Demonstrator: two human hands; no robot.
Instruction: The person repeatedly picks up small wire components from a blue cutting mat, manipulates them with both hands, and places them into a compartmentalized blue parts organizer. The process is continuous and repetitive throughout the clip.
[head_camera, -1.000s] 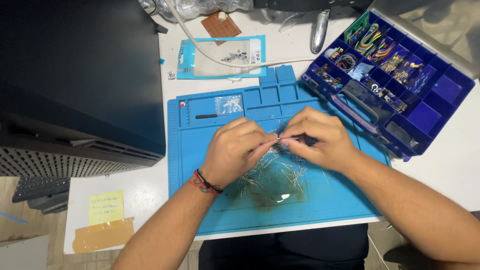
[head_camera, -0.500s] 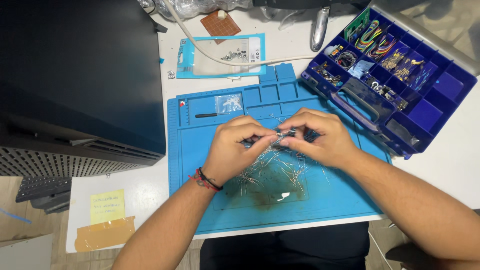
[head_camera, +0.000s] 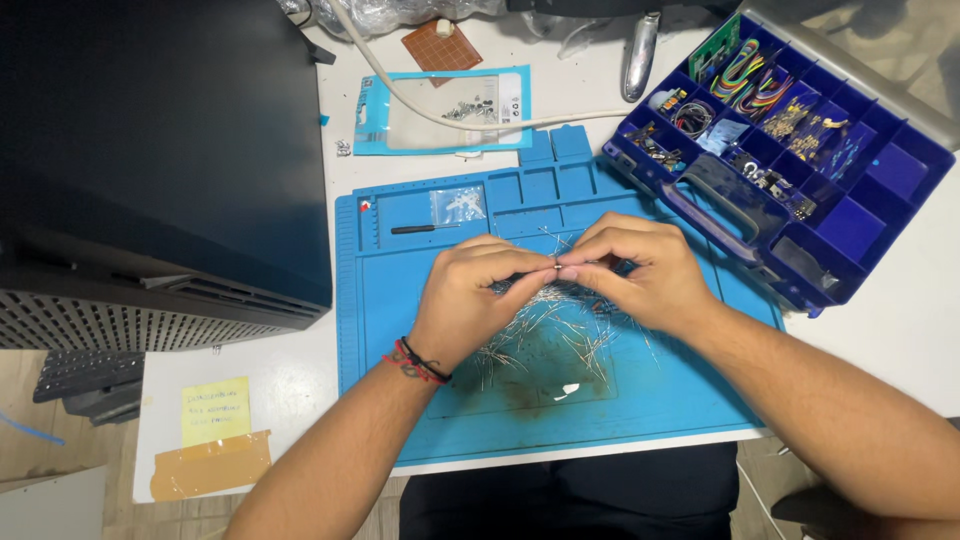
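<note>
White counter (head_camera: 880, 330) is carrying a blue work mat (head_camera: 680, 400) near its front edge, and you are working over the middle of it. Your left hand (head_camera: 470, 300) and right hand (head_camera: 640, 270) are meeting fingertip to fingertip, both pinching shut on one small wire component (head_camera: 557, 266). Under them a pile of thin wire leads (head_camera: 550, 335) is lying loose, so most seem unhandled yet. At the right edge the blue parts box (head_camera: 900, 170) is standing open.
</note>
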